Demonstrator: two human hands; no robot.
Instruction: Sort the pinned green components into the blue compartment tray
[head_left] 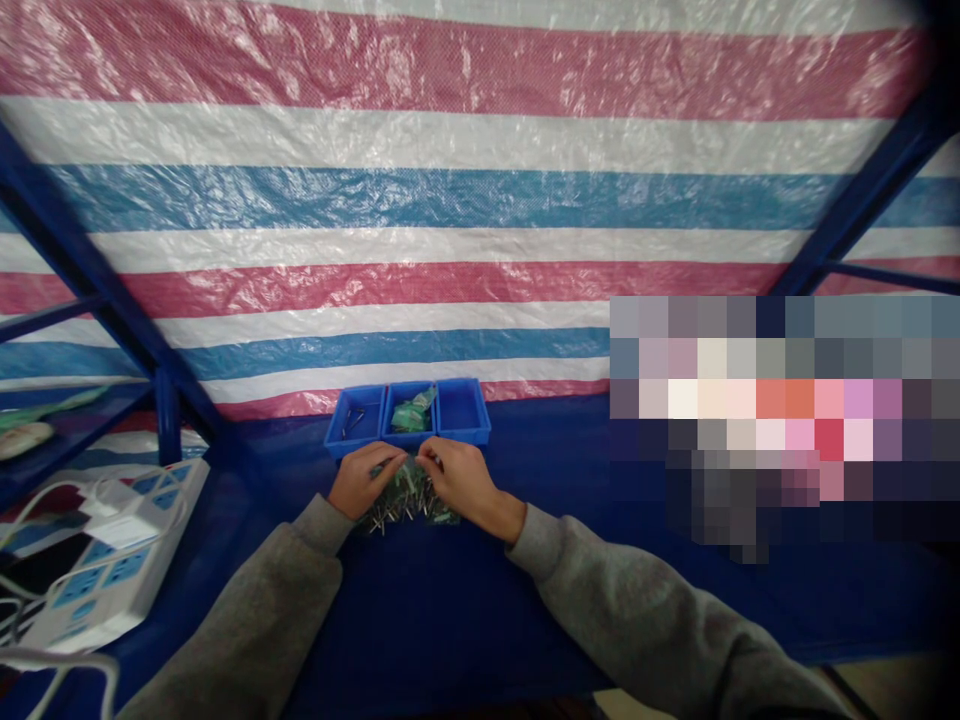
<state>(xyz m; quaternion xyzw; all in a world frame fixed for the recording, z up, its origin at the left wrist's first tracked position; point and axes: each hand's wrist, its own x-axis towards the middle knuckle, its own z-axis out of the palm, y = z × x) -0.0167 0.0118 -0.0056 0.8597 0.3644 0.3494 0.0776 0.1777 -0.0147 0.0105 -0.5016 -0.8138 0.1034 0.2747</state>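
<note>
My left hand (366,478) is closed in a pinch at the left side of a small clear plastic bag (406,478). From the right, my right hand (459,476) pinches the bag's upper edge, its fingertips close to the left ones. Thin silvery metal pieces (409,503), like rivets or nails, lie in a heap under and between both hands; I cannot tell which are inside the bag. Just behind the hands stands a blue three-compartment tray (486,432). Green-tinted plastic packets (412,410) fill its middle compartment, and a few thin metal pieces (354,424) lie in the left one.
A white power strip (142,575) with plugs and white cables (49,490) lies on the left of the blue tabletop (420,620). Blue metal frame bars (120,290) slope at both sides. A striped plastic sheet (450,200) hangs behind. The right side is pixelated.
</note>
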